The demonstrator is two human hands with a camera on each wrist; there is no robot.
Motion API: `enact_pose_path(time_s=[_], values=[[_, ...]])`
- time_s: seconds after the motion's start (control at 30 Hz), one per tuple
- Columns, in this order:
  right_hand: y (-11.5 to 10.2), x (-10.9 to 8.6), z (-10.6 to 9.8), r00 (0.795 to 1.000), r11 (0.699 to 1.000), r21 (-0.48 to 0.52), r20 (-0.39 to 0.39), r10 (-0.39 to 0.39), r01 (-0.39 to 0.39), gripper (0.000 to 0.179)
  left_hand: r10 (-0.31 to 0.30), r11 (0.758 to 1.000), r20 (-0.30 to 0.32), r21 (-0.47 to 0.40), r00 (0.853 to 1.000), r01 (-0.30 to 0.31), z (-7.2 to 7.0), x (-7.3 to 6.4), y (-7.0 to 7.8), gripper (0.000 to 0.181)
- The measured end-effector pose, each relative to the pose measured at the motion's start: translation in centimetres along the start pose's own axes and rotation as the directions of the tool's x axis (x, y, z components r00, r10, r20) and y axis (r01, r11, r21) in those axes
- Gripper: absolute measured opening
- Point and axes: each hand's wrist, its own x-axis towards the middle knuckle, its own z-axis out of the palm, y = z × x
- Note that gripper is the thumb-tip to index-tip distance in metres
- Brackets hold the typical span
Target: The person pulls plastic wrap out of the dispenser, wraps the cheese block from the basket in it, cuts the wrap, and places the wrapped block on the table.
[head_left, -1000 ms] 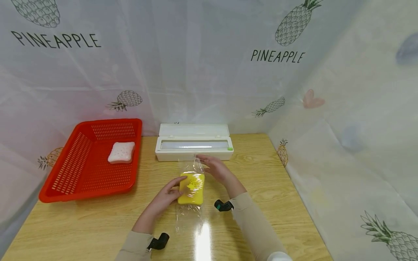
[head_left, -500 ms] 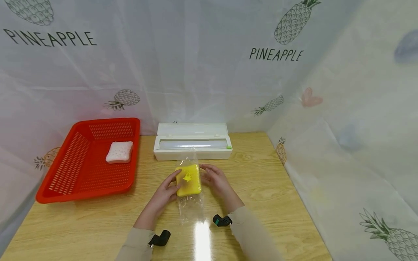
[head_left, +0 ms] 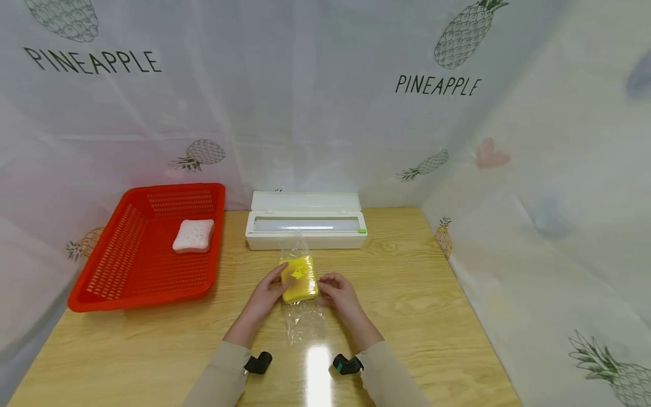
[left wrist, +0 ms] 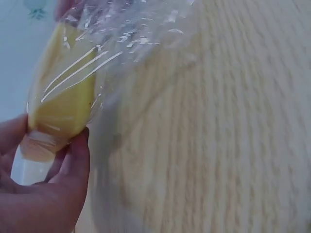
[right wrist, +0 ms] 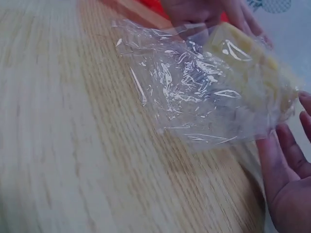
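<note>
Head view: left hand (head_left: pixel 267 291) is gripping a yellow block (head_left: pixel 299 282) while right hand (head_left: pixel 343 294) is touching its film

Both forearms are reaching forward from the near edge of the wooden table (head_left: pixel 417 305), angling inward so that the hands are facing each other across the yellow block. The left hand is clamping the block's left side, thumb on the nearer part and fingers spreading toward the far corner. The right hand is bending its fingers beside the block's right edge, thumb and fingertips meeting the clear film (head_left: pixel 305 325); whether they are pinching it I cannot tell. That film is covering the block and trailing out beyond its near and far ends. In the left wrist view, the block is tilting and staying clear of the tabletop.

The block is sitting between the hands, in front of a white box (head_left: pixel 274 243) whose lid is standing raised. Off to the left, a red basket (head_left: pixel 137 265) is holding a white block (head_left: pixel 194 236). Beige sleeves (head_left: pixel 218 367) are covering the forearms.
</note>
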Motion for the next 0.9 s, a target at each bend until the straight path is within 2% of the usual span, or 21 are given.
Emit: enact_pose_path(time_s=[0.13, 0.2, 0.27, 0.37, 0.4, 0.53, 0.67, 0.77, 0.9], values=[[0.5, -0.6, -0.6, 0.999, 0.998, -0.056, 0.034, 0.013, -0.011, 0.031, 0.020, 0.985, -0.056, 0.173, 0.998, -0.010, 0.3, 0.3, -0.4, 0.051], [0.7, -0.9, -0.7, 0.999, 0.997, -0.083, 0.049, 0.008, -0.004, 0.032, 0.054, 0.959, -0.097, 0.281, 0.994, -0.025, 0.3, 0.2, -0.7, 0.050], [0.9, -1.3, -0.7, 0.999, 0.993, -0.115, 0.045, 0.003, 0.002, 0.033, 0.077, 0.941, -0.134, 0.338, 0.988, -0.027, 0.2, -0.1, -0.9, 0.051], [1.1, -2.0, -0.7, 0.999, 0.991, -0.136, 0.032, -0.005, 0.009, 0.031, 0.063, 0.951, -0.191, 0.308, 0.980, -0.001, 0.1, -0.9, -1.4, 0.053], [1.1, -2.3, -0.8, 1.000, 0.989, -0.147, 0.024, 0.001, 0.002, 0.030, 0.046, 0.962, -0.204, 0.273, 0.978, 0.012, 0.0, -1.3, -1.6, 0.053], [1.0, -3.5, -0.9, 0.998, 0.983, -0.180, 0.041, 0.039, -0.031, 0.024, -0.028, 0.989, -0.203, 0.136, 0.979, 0.056, 0.0, -3.3, -2.1, 0.046], [0.9, -4.7, -0.9, 0.991, 0.981, -0.185, 0.111, 0.079, -0.057, 0.020, -0.100, 0.994, -0.132, 0.025, 0.986, 0.104, 0.0, -5.0, -2.3, 0.039], [1.2, -5.2, -1.0, 0.982, 0.986, -0.166, 0.176, 0.066, -0.037, 0.021, -0.136, 0.991, -0.057, -0.031, 0.989, 0.134, 0.0, -5.9, -2.4, 0.037], [1.6, -5.7, -1.1, 0.979, 0.990, -0.144, 0.200, 0.039, -0.010, 0.023, -0.161, 0.983, 0.018, -0.085, 0.987, 0.162, 0.2, -6.5, -2.7, 0.040]])
